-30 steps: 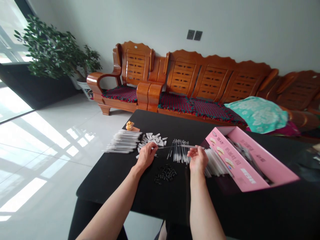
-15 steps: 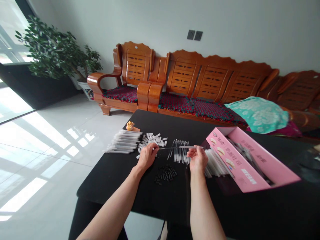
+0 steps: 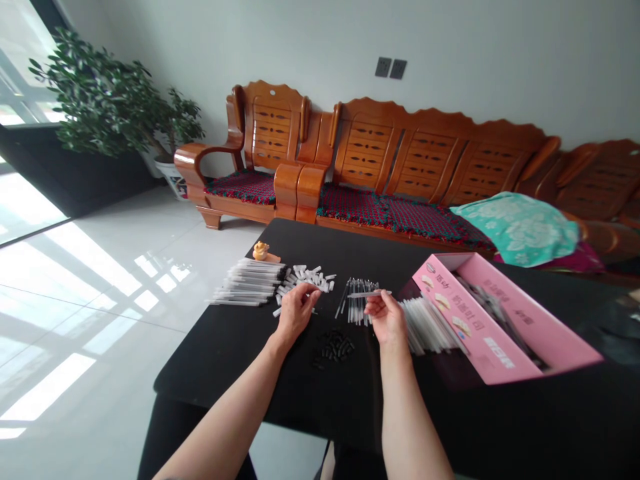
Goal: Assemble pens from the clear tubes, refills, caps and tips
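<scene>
While holding slim translucent tube in right hand, had it nearly level over row of thin refills on black table.
Pinched tube near one end between thumb and fingertips; pointed other end toward left hand. Found left fingers drawn together beside loose white pieces; could not tell whether gripping anything. Noted small black pieces nearer front edge, pale tubes beside pink box at right, dark-ended rods at left.

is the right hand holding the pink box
No, the right hand holds a slim pale tube, while the pink box sits apart on the black table.
</scene>
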`<act>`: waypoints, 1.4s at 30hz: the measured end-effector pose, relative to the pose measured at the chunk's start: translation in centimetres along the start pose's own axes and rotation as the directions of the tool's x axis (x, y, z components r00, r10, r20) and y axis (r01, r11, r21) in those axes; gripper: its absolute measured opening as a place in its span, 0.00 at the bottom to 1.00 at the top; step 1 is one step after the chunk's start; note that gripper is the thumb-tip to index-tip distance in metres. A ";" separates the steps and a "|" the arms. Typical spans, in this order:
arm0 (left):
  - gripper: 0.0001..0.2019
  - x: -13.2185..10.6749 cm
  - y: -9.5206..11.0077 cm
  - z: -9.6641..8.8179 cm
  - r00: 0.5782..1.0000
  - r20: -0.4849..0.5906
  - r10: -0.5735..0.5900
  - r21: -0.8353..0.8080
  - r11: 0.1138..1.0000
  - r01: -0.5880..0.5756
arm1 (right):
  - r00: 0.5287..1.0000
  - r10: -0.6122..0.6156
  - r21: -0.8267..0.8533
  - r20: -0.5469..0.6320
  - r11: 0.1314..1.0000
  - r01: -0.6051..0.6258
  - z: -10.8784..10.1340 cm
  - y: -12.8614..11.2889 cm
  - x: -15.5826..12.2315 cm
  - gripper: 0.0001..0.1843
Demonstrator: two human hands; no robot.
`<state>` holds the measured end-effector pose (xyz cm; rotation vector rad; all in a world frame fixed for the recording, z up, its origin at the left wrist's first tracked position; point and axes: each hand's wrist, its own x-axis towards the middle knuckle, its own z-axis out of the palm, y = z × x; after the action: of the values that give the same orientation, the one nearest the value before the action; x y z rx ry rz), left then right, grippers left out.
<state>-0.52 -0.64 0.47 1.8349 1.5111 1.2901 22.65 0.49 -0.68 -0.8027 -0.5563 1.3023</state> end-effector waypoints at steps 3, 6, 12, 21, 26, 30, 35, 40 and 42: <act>0.07 0.4 -1.0 -0.6 0.998 -0.061 -0.015 0.004 1.000 0.016 | 0.995 -0.040 0.113 -0.091 0.992 0.051 -0.9 -0.4 0.6 0.08; 0.06 0.5 -1.5 -0.9 0.999 -0.002 0.035 0.030 0.999 -0.035 | 0.994 -0.024 0.145 -0.111 0.989 0.040 -0.8 -0.4 0.6 0.08; 0.07 0.2 -0.5 -0.7 0.969 0.231 0.088 0.039 0.994 -0.100 | 1.000 0.003 0.090 -0.020 0.996 -0.001 -0.1 -0.1 0.2 0.08; 0.07 -1.2 1.0 1.7 0.811 0.525 0.259 -0.053 0.961 -0.273 | 0.999 -0.023 0.078 -0.041 0.997 0.026 -0.4 0.0 0.4 0.08; 0.05 -1.1 1.0 1.8 0.842 0.489 0.229 -0.075 0.972 -0.221 | 0.999 -0.016 0.098 -0.036 0.995 0.020 -0.2 0.0 0.3 0.07; 0.07 -0.7 0.7 1.7 0.932 0.361 0.044 -0.172 0.985 0.020 | 0.999 -0.016 0.097 -0.028 0.995 0.018 0.0 0.1 0.2 0.07; 0.14 -0.2 -0.1 2.0 0.916 0.366 -0.166 -0.570 0.738 0.362 | 1.000 -0.001 0.041 -0.011 0.999 0.001 0.3 0.2 -0.1 0.08; 0.18 -0.1 -0.2 1.9 0.900 0.378 -0.216 -0.724 0.538 0.433 | 0.998 0.004 -0.059 0.058 0.998 -0.001 0.8 0.5 -0.6 0.12; 0.18 -0.2 -0.2 1.8 0.898 0.383 -0.216 -0.733 0.521 0.437 | 0.997 0.000 -0.091 0.078 0.996 0.007 1.1 0.6 -0.8 0.12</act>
<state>0.95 -0.34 -0.59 0.9759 0.8193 1.1991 21.27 -0.01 -0.45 -0.8283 -0.6825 1.3168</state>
